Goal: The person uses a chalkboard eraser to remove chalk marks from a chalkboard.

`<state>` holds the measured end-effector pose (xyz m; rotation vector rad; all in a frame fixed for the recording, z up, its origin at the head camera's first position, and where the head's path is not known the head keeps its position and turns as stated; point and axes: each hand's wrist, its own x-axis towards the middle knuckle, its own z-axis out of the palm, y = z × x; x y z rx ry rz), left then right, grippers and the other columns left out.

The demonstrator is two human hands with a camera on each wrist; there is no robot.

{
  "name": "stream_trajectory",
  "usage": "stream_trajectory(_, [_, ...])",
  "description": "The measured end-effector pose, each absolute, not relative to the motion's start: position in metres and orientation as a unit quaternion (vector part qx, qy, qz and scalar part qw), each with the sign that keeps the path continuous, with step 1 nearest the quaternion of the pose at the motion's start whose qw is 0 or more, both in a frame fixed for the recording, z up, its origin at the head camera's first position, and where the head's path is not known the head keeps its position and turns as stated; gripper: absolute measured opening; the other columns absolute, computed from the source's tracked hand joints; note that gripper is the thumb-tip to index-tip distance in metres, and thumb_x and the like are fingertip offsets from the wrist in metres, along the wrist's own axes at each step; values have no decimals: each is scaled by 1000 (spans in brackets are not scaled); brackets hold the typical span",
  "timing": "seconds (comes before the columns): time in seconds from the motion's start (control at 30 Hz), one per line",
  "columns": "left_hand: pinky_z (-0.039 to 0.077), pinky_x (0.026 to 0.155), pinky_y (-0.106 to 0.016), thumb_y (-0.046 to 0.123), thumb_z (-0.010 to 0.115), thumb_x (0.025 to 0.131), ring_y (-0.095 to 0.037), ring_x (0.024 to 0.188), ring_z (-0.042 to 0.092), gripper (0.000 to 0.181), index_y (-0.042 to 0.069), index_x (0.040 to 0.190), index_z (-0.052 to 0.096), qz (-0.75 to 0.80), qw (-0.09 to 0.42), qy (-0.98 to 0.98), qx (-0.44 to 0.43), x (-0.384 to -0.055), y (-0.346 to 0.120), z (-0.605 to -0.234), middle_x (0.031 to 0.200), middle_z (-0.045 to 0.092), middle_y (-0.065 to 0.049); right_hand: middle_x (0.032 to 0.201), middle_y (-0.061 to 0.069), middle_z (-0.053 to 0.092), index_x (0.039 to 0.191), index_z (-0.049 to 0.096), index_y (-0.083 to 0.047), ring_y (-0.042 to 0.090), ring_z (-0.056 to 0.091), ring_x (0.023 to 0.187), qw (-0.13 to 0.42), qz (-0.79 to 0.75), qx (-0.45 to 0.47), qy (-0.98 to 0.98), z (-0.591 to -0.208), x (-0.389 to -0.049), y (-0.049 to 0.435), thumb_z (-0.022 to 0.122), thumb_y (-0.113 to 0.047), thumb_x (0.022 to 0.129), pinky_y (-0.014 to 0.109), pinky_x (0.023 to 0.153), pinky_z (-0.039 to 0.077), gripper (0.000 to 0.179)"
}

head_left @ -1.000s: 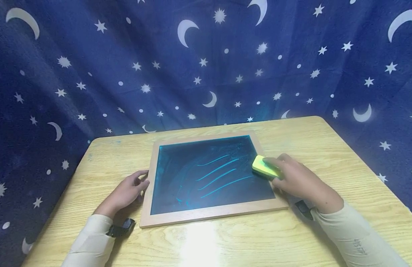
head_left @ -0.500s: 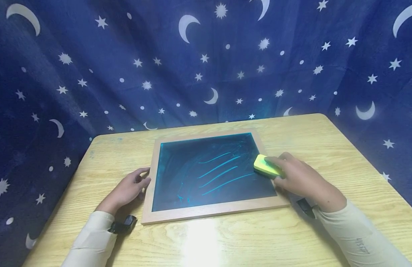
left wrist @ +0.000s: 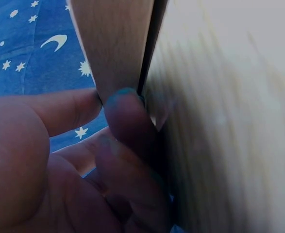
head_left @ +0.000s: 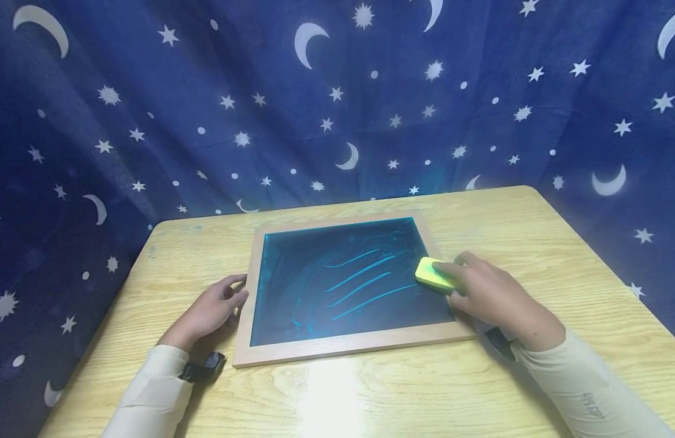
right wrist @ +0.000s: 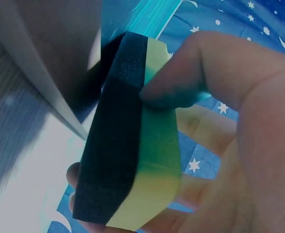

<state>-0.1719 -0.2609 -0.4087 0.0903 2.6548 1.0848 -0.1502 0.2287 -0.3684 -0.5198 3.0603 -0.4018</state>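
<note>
A chalkboard [head_left: 294, 280] in a pale wooden frame [head_left: 348, 347] lies on the table, with several slanting blue-green chalk strokes across its middle. My left hand [head_left: 208, 310] pinches the frame's left edge; in the left wrist view, the thumb and a fingertip meet the wooden side [left wrist: 115, 43]. In my right hand [head_left: 493, 292] is a chalkboard eraser [head_left: 429, 274], yellow on top with a dark felt side, at the board's right edge. The right wrist view shows thumb and fingers around the eraser [right wrist: 159, 155], its felt [right wrist: 113, 131] facing the board. Whether the felt touches the surface, I cannot tell.
The light wooden table [head_left: 326, 395] has rounded far corners and blue chalk smudges at its back left. A dark blue curtain [head_left: 272, 73] with moons and stars hangs behind and along both sides. Each wrist wears a black strapped device [head_left: 206, 368].
The head view has tilted slightly, so everything sits a little higher. The eraser has shifted by a tiny amount in my right hand's grip area. The chalk strokes look the same.
</note>
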Motion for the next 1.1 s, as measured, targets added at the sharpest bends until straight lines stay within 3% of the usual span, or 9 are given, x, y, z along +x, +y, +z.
stream_trajectory(0.83, [49, 57, -34, 25, 47, 107, -20, 66, 60, 53, 1, 153, 34, 378, 134, 916, 29, -173, -258, -408, 93, 61, -14, 106, 15, 58, 140, 60, -15, 21, 49, 79, -30, -110, -214, 970, -373, -148, 211, 64, -8, 77, 31, 62, 40, 63])
stream_trajectory(1.1, [50, 60, -34, 26, 48, 107, -20, 67, 61, 53, 3, 153, 36, 376, 131, 917, 28, -174, -259, -409, 95, 63, -14, 89, 6, 48, 140, 60, -16, 17, 38, 70, -45, -111, -250, 961, -378, -144, 202, 61, -8, 77, 28, 61, 33, 63])
